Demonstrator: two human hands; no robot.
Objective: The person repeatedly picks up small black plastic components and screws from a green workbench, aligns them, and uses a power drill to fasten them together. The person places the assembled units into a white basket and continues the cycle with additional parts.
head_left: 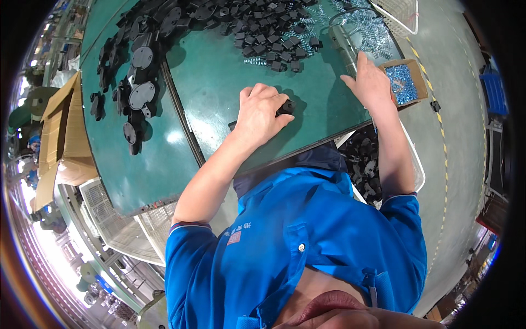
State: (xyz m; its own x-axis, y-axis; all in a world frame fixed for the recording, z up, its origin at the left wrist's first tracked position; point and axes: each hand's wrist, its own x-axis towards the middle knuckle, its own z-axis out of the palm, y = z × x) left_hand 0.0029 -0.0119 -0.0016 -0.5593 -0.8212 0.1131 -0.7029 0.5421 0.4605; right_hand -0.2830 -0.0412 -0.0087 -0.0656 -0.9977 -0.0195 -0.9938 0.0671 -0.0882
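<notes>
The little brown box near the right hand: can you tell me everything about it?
The small open cardboard box stands upright at the right edge of the green table. Its thin brown walls hold many small, shiny blue screws. The right hand partly hides its left side; whether they touch, I can't tell.

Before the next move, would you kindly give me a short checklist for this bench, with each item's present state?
1. Black part held by the left hand over the green table: ok.
2. Grey cylindrical tool within reach of the right hand: ok, right at the fingers.
3. Right hand's grip on the tool firm: cannot tell.
4. Small blue pieces inside the cardboard box: ok.
5. Springs sorted apart from the black blocks: not ok, some mingle.
</notes>
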